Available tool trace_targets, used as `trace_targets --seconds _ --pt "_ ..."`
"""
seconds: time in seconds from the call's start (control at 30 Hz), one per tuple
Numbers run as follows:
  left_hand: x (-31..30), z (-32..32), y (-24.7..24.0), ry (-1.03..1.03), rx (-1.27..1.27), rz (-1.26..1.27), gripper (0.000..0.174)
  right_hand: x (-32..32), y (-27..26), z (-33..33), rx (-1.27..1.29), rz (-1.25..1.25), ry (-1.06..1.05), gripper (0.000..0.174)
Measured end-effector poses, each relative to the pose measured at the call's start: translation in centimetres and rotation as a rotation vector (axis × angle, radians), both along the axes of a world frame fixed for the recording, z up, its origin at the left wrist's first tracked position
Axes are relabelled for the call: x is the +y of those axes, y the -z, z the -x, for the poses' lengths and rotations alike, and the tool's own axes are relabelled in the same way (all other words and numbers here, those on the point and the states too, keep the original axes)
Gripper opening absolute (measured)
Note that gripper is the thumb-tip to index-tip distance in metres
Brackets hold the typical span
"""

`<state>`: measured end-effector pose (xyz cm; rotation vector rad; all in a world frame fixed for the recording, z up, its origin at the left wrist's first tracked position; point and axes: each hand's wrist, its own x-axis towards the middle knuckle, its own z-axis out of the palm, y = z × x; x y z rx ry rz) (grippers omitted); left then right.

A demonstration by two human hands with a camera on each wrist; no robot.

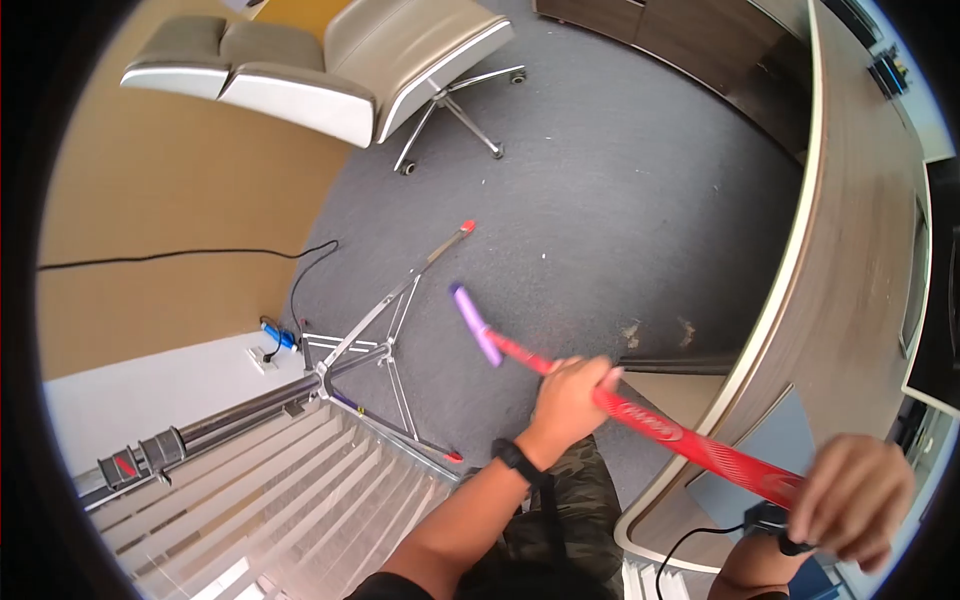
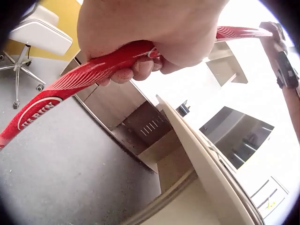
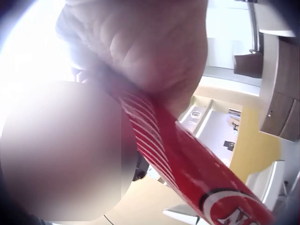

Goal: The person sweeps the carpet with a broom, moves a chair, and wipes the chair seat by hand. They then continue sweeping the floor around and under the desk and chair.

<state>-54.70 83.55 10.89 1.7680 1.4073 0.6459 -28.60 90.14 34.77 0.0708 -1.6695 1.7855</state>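
Note:
A long red stick [image 1: 650, 425] with white stripes and an oval logo slants across the head view. A purple piece [image 1: 472, 322] with a dark tip is set at an angle on its far end, over the floor. My left hand [image 1: 575, 400] grips the stick partway along. In the left wrist view, the fingers [image 2: 142, 69] curl under the stick. At the near end, on the right, my right hand [image 1: 855, 500] holds the stick with bent fingers. Close up in the right wrist view, the palm [image 3: 140, 51] lies against the stick, its fingers mostly hidden.
A metal stand [image 1: 375, 320] with red-tipped feet stands left of the stick, beside a slatted pale panel [image 1: 270, 500]. A wheeled office chair [image 1: 330, 75] is at the back left. Along the right runs a wooden desk [image 1: 850, 250]. A black cable [image 1: 190, 257] hangs at the left.

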Motion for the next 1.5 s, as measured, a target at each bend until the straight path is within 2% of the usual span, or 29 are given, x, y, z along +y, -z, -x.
trace_targets --seconds 0.03,0.1,0.17,0.2,0.27,0.33,0.4,0.43,0.47,0.53,0.6,0.67,0.7,0.73,0.8,0.87,0.93,1.0,1.03,1.07,1.13,1.2,1.23,1.37,1.47,1.5 --pt "-1.3 1.2 1.0 -0.004 0.011 0.036 0.029 -5.1 4.0 0.9 0.175 0.195 0.452 0.039" --pt "-4.3 3.6 4.1 -0.007 0.045 0.120 0.029 -4.0 5.3 4.7 0.126 0.322 0.450 0.045" --pt "-6.5 5.0 7.2 0.031 0.006 0.201 0.030 -5.4 7.6 7.0 0.080 0.480 0.539 0.037" --pt "-6.2 5.1 7.6 0.055 -0.030 0.284 0.030 -5.2 7.5 7.3 0.077 0.471 0.558 0.037" --pt "-5.2 3.5 8.7 0.101 -0.094 0.266 0.030 -4.7 6.5 7.9 0.036 0.369 0.586 0.037" --pt "-1.5 0.9 7.1 0.119 -0.117 0.068 0.030 -5.0 4.6 6.3 0.020 0.284 0.721 0.043" --pt "2.1 -1.3 4.9 0.134 -0.129 -0.026 0.029 -2.8 1.4 4.7 -0.056 0.070 0.496 0.046" --pt "3.9 -1.9 4.0 0.138 -0.134 -0.036 0.029 -2.3 -0.3 4.2 -0.140 -0.009 0.417 0.041" --pt "5.7 -2.3 3.2 0.160 -0.177 -0.054 0.029 -1.7 -1.9 4.4 -0.146 -0.021 0.425 0.041" --pt "7.4 -1.8 1.3 0.186 -0.229 -0.074 0.030 -0.6 -4.6 5.0 -0.204 -0.115 0.242 0.033" --pt "8.5 -0.5 -0.9 0.207 -0.253 -0.116 0.030 -0.5 -6.2 5.4 -0.222 -0.147 0.284 0.030" --pt "8.6 2.3 -2.0 0.206 -0.248 -0.142 0.030 0.9 -6.5 6.1 -0.101 -0.143 0.124 0.030" --pt "8.4 4.0 -1.6 0.193 -0.201 -0.114 0.030 -2.1 -4.0 4.4 -0.062 -0.095 0.281 0.036" --pt "8.5 5.6 -1.1 0.178 -0.153 -0.087 0.030 -0.7 -3.7 9.7 0.056 0.064 0.627 0.047" --pt "9.1 9.2 1.4 0.201 -0.130 -0.056 0.030 -0.2 -0.8 13.5 0.108 0.203 0.909 0.050" --pt "10.7 10.8 3.3 0.223 -0.111 -0.022 0.030 1.5 0.9 16.5 0.020 0.244 0.983 0.053" --pt "13.5 11.2 3.9 0.286 -0.212 -0.021 0.031 2.8 0.4 18.5 0.004 0.231 1.015 0.054" --pt "15.7 9.5 3.7 0.306 -0.266 -0.046 0.031 3.4 -1.1 19.6 -0.069 0.170 1.090 0.054" --pt "16.8 8.5 3.4 0.350 -0.303 -0.060 0.031 4.7 -1.5 20.5 -0.076 0.026 1.091 0.053" --pt "18.0 7.6 2.9 0.390 -0.338 -0.080 0.031 4.9 -2.9 20.9 -0.178 -0.006 1.127 0.051" --pt "19.0 6.6 0.6 0.397 -0.384 -0.093 0.030 -0.5 -2.5 19.3 -0.147 -0.107 1.561 0.050" --pt "20.3 6.7 -2.4 0.418 -0.423 -0.110 0.030 2.5 -7.8 15.9 -0.307 -0.219 0.886 0.043" --pt "20.8 7.0 -4.0 0.425 -0.401 -0.123 0.030 2.6 -7.8 15.8 -0.307 -0.221 0.891 0.043" --pt "24.1 10.0 -8.8 0.438 -0.293 -0.183 0.033 2.8 -7.2 15.6 -0.084 -0.118 1.163 0.042" --pt "27.1 13.7 -9.1 0.477 -0.043 -0.084 0.031 3.1 -6.3 15.5 0.089 -0.026 1.359 0.041" --pt "28.0 14.9 -8.0 0.500 0.012 -0.079 0.028 5.3 -5.1 17.2 0.228 0.140 1.445 0.042"
